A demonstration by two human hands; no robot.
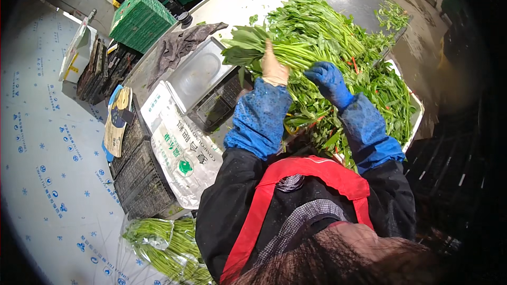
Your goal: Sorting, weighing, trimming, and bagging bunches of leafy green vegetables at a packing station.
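Observation:
My left hand [274, 65], in a pale glove with a blue sleeve cover, is closed around a bunch of leafy green vegetables [295, 53]; the leaves point left and the stems right. My right hand [326, 83], in a blue glove, is by the stem ends with its fingers curled; whether it grips any stems is unclear. Beyond and beneath both hands lies a large heap of leafy greens [317, 16]. Left of the bunch stands a weighing scale with a metal pan [202, 67] and a keypad [225, 95].
A printed white sack [186, 142] hangs over the table's left edge, near a crumpled dark cloth [186, 43]. Green crates [138, 19] are stacked beyond it. Dark crates [142, 174] and bagged green stems [170, 245] are at lower left. A white container's rim [416, 114] shows at right.

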